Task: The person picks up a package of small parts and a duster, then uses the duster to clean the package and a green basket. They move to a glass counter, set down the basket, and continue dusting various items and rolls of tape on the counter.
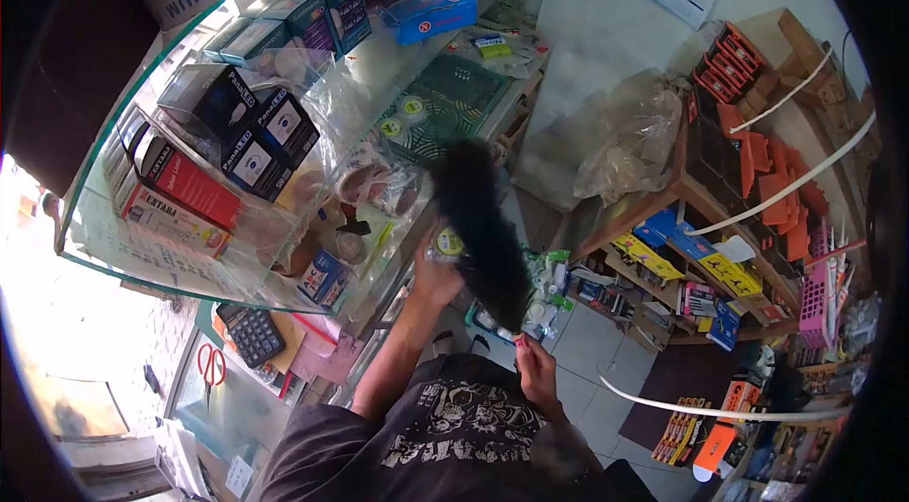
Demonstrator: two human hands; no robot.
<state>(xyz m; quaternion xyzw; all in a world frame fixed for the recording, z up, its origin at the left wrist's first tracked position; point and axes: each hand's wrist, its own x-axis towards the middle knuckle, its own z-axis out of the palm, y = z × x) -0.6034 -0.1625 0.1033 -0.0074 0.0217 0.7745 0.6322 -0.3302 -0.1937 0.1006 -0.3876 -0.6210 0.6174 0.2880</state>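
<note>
My right hand [538,374] grips the pinkish-red handle of a duster, whose fluffy black head [478,227] rises in front of me. My left hand [437,277] is up by the counter's edge, closed around a round roll with a yellow-green label [448,242]. The duster head partly covers that roll and my left fingertips. Two similar round rolls [412,107] lie on a dark green patterned sheet [464,90] on the counter. Left of my left hand, a small blue box [324,278] and clear plastic wrapping sit inside the glass display.
A glass display counter [218,298] on my left bears stacked bulb boxes [270,142] and a blue box [431,16]. Below are a calculator [250,333] and red-handled scissors [210,366]. Wooden shelves [630,213] with goods stand right; white cables [729,410] cross there.
</note>
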